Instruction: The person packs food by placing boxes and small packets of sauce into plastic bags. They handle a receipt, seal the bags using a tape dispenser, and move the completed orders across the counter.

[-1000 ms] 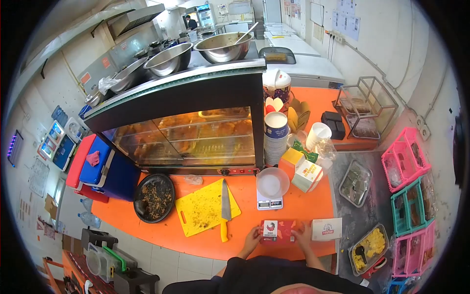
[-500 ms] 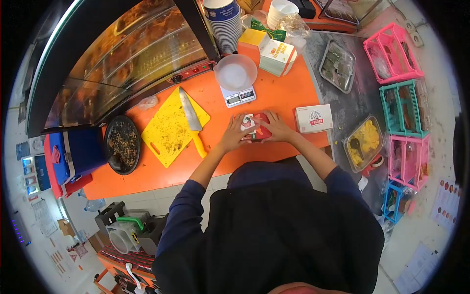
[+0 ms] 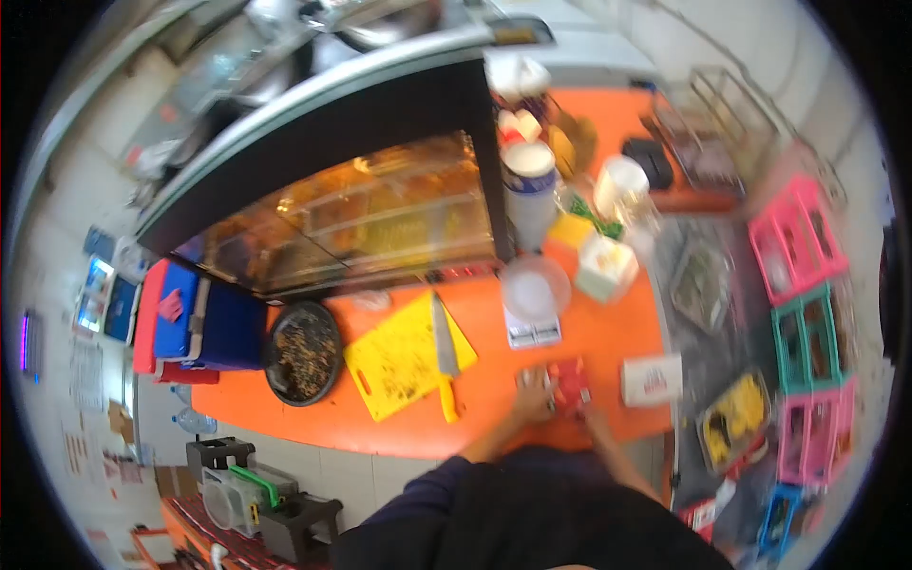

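Note:
A small red and white box [image 3: 570, 380] lies on the orange counter, close to its front edge. My left hand [image 3: 535, 403] grips the box's left side, its fingers curled over the edge. At the lower right corner, my right hand [image 3: 593, 418] is against the box; its fingers are smeared by motion. A white printed carton [image 3: 652, 381] sits to the right. Just behind the box stands a kitchen scale [image 3: 534, 332] with a clear round bowl [image 3: 536, 288] on it.
To the left, a large yellow-handled knife [image 3: 446, 347] lies on a yellow cutting board [image 3: 389, 372]. Farther left is a black round pan [image 3: 302, 353]. A glass display case [image 3: 351, 223] stands behind. At right are a container of yellow food [image 3: 735, 421] and stacked plastic baskets [image 3: 806, 326].
My head view has tilted up, so the counter appears lower and more of the display case shows. The box now shows mostly red on top, and my right hand has drawn back to its near corner.

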Available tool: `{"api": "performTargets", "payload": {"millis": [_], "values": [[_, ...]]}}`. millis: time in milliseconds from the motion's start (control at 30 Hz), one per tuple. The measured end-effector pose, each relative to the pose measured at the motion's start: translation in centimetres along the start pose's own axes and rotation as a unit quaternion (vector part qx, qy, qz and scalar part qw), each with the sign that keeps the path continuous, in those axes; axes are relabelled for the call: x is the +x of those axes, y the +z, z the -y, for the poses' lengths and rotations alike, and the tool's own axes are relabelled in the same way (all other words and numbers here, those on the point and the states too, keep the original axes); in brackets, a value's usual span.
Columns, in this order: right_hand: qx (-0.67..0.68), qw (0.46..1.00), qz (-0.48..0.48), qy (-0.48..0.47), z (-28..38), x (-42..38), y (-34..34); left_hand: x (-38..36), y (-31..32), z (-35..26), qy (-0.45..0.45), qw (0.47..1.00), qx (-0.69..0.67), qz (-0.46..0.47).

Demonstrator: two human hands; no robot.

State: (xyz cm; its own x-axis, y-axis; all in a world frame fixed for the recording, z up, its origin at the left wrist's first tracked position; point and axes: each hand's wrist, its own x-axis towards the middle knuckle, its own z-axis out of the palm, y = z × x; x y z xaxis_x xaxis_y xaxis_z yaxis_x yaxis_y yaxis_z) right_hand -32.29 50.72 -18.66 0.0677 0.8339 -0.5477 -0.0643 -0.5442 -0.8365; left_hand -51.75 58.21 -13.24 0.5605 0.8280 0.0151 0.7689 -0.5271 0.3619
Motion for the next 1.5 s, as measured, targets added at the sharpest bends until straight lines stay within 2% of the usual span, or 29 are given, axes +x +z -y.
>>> {"api": "performTargets", "payload": {"millis": [33,100,200,233,267,333,367,467,500,533,567,633,700,767,833,867,900,933,967,1000,1033,1067,1100,1133,1200,1267,1367,1433,1500], "values": [[0.012,0.997,0.041,0.068,3.8,-2.4,1.1,-0.2,0.9,-0.4,-0.028,0.999,-0.014,-0.034],[0.030,0.992,0.032,0.117,6.1,-2.8,2.3,-0.4,0.3,-1.8,-0.061,0.994,-0.044,-0.081],[-0.089,0.991,0.019,0.102,5.6,-1.3,2.2,-0.7,0.8,-2.5,-0.091,0.990,-0.009,-0.104],[-0.062,0.991,-0.007,0.122,5.4,-0.8,2.5,-0.9,0.8,-2.4,-0.093,0.989,-0.005,-0.113],[-0.066,0.991,-0.002,0.115,4.7,-0.5,2.3,-1.1,0.7,-2.4,-0.081,0.990,0.023,-0.115],[-0.315,0.948,-0.046,-0.022,2.7,0.8,1.6,-1.5,-0.3,-2.6,-0.072,0.988,0.059,-0.123],[-0.315,0.947,-0.044,-0.033,3.2,1.3,2.1,-1.5,-1.1,-2.9,-0.076,0.986,0.069,-0.132],[-0.217,0.967,-0.110,-0.074,6.3,-2.1,3.1,-1.3,-4.9,-4.5,-0.096,0.980,0.053,-0.165],[-0.046,0.997,-0.039,-0.037,9.4,-4.0,3.1,-1.1,-6.2,-5.3,-0.112,0.976,0.021,-0.184],[0.127,0.991,0.033,-0.003,11.4,-5.6,2.7,-0.9,-6.9,-6.1,-0.105,0.977,0.021,-0.184],[0.131,0.991,0.028,-0.009,12.0,-6.7,2.0,-0.5,-7.7,-6.7,-0.088,0.981,0.000,-0.172],[0.196,0.974,0.044,-0.107,12.4,-7.8,0.9,-0.1,-8.8,-7.7,-0.067,0.985,-0.015,-0.160],[0.197,0.974,0.046,-0.100,9.3,-8.6,-2.3,0.5,-9.3,-9.5,-0.004,0.990,-0.096,-0.099],[0.204,0.975,0.028,-0.085,7.1,-9.0,-5.6,0.9,-10.1,-11.8,0.053,0.991,-0.097,-0.074],[0.199,0.957,-0.105,-0.185,2.5,-10.5,-7.5,1.1,-10.6,-14.8,0.130,0.986,-0.096,-0.047],[0.256,0.946,-0.121,-0.160,3.5,-13.2,-8.1,1.4,-11.0,-16.7,0.165,0.981,-0.096,-0.036],[0.225,0.951,-0.151,-0.146,4.0,-16.2,-8.9,1.8,-10.5,-18.2,0.168,0.980,-0.105,0.018],[0.232,0.958,-0.131,-0.108,3.1,-18.3,-10.3,2.3,-9.5,-19.6,0.177,0.976,-0.102,0.074],[0.268,0.954,-0.094,-0.097,2.0,-19.8,-11.6,2.0,-8.8,-21.4,0.195,0.972,-0.111,0.068],[0.267,0.953,-0.048,-0.137,2.1,-22.7,-12.8,2.0,-8.1,-23.3,0.210,0.969,-0.120,0.055],[0.221,0.968,-0.092,-0.070,2.1,-25.8,-13.6,2.0,-6.4,-25.4,0.226,0.970,-0.078,0.042],[0.116,0.987,-0.112,0.014,-1.0,-27.7,-15.1,1.2,-4.7,-27.2,0.239,0.970,-0.038,0.026],[-0.043,0.983,-0.154,0.095,-1.4,-31.4,-15.5,0.2,-4.5,-29.4,0.269,0.959,-0.065,0.061],[-0.008,0.976,-0.189,0.108,-3.4,-34.6,-15.8,0.0,-4.3,-32.0,0.294,0.947,-0.098,0.082],[-0.199,0.934,-0.152,0.254,-6.7,-40.9,-17.2,-1.1,-2.6,-37.5,0.346,0.928,-0.093,0.107],[-0.134,0.930,-0.196,0.280,-11.5,-46.5,-17.2,-2.1,0.2,-42.5,0.396,0.906,-0.082,0.125],[-0.018,0.908,-0.268,0.322,-19.7,-55.2,-16.7,-3.9,5.9,-49.8,0.463,0.876,-0.099,0.091],[0.132,0.892,-0.263,0.343,-25.5,-61.4,-18.8,-5.3,8.3,-54.1,0.515,0.844,-0.095,0.117],[0.029,0.869,-0.461,0.177,-34.8,-69.1,-20.0,-6.3,11.5,-55.9,0.545,0.818,-0.076,0.167]]}}
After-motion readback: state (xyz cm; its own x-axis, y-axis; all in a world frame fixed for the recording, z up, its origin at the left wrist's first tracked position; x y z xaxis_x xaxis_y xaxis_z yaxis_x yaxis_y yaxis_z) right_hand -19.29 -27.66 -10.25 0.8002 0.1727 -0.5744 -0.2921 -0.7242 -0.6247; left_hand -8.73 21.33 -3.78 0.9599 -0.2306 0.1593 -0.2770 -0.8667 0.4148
